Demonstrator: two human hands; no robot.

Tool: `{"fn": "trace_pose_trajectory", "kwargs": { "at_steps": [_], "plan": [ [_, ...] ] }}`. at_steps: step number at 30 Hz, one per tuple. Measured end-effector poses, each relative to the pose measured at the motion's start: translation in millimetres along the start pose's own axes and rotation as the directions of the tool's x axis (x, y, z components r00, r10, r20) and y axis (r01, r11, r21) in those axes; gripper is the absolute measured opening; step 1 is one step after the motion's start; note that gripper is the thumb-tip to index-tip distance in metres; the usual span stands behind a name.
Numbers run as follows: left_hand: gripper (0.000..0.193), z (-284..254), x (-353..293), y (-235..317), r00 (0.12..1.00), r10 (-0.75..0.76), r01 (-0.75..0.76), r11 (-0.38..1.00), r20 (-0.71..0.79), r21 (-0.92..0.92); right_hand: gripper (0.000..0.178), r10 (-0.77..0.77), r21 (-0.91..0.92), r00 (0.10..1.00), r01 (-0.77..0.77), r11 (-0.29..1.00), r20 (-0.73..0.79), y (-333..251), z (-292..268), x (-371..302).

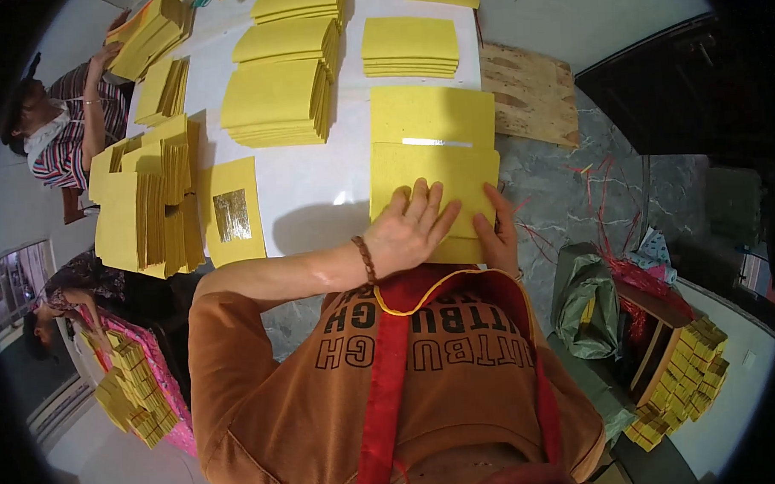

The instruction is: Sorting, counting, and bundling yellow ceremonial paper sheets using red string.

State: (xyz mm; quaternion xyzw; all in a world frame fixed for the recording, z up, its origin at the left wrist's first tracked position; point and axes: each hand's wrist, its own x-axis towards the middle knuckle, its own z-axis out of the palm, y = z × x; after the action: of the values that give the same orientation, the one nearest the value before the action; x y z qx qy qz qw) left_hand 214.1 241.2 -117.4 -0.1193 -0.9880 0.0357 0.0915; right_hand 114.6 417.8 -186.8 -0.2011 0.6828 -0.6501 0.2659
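Observation:
In front of me on the white table lies yellow paper (433,117) with a silver foil strip (437,142) partly showing. A yellow layer (393,169) covers the paper's near part, up to the strip. My left hand (408,231) presses flat on that layer, fingers stretched forward and slightly spread. At its right edge is my right hand (500,234), thumb and forefinger apart and touching the paper; its other fingers are mostly hidden. Left of my left forearm lies another yellow sheet (254,204) with a silver foil square (232,216).
Folded yellow paper stacks (272,101) fill the table's far side, and upright bundles (139,212) stand at left. Two people (72,125) work on the left. On the right are a wooden board (532,92), a green sack (588,303), red strands and a pile of yellow bundles (682,377).

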Motion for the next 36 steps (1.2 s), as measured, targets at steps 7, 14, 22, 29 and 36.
{"fn": "trace_pose_trajectory", "kwargs": {
  "at_steps": [7, 14, 22, 29, 36],
  "plan": [
    [0.044, -63, 42, -102, 0.98, 0.076, 0.038, 0.833, 0.183, -0.551, 0.072, 0.206, 0.182, 0.964, -0.175, 0.968, -0.168, -6, -6, 10],
    [0.046, 27, 125, -206, 0.9, -0.237, 0.18, 0.966, -0.365, -0.183, 0.07, 0.167, 0.165, 0.983, -0.154, 0.974, -0.07, 3, -7, 20],
    [0.045, 153, 123, -215, 0.98, -0.141, 0.145, 0.989, -0.142, 0.024, 0.061, 0.148, 0.154, 0.986, -0.135, 0.979, -0.077, 0, -6, 21],
    [0.066, 166, 112, -213, 0.976, -0.202, 0.208, 0.976, 0.078, -0.072, 0.052, 0.133, 0.112, 0.991, -0.129, 0.985, -0.025, -2, -9, 24],
    [0.068, 159, 119, -233, 0.964, -0.222, 0.249, 0.947, 0.145, -0.202, 0.052, -0.17, -0.219, 0.985, 0.161, 0.962, -0.023, -28, -16, 24]
  ]
}}
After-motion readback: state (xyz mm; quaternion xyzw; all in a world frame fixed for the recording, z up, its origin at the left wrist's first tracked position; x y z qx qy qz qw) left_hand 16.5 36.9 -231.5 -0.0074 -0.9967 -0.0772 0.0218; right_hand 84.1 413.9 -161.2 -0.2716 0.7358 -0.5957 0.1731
